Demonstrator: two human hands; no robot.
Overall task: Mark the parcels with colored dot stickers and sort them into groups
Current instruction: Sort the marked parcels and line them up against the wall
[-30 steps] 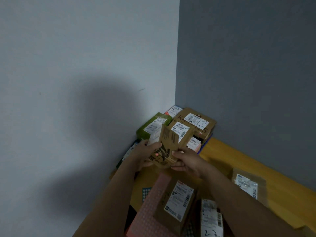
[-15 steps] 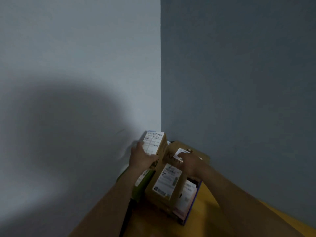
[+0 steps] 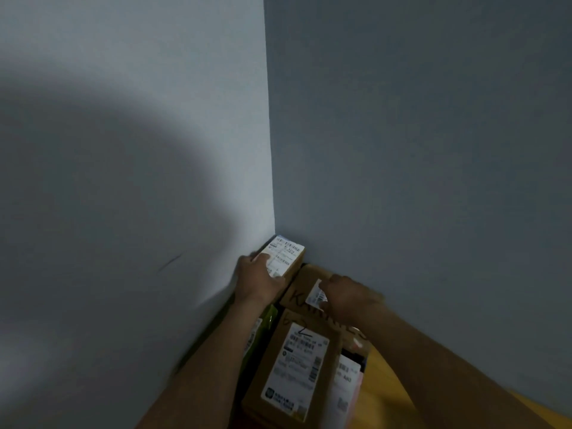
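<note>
My left hand (image 3: 260,280) clamps small brown cardboard parcel with white label (image 3: 286,258), tucked in wall corner just beside big scrawled brown carton (image 3: 301,289). My right hand (image 3: 349,295) rests on carton; can't tell its finger state. I'd seat parcel flush, label up, bracing carton against tipping.

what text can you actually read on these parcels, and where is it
"KA", handwritten, back brown box; rest under the right arm.
"2", handwritten, front brown parcel.
"A80", label of the pink-edged parcel.
Printed labels, including the corner parcel in the left hand: too blurred.
</note>
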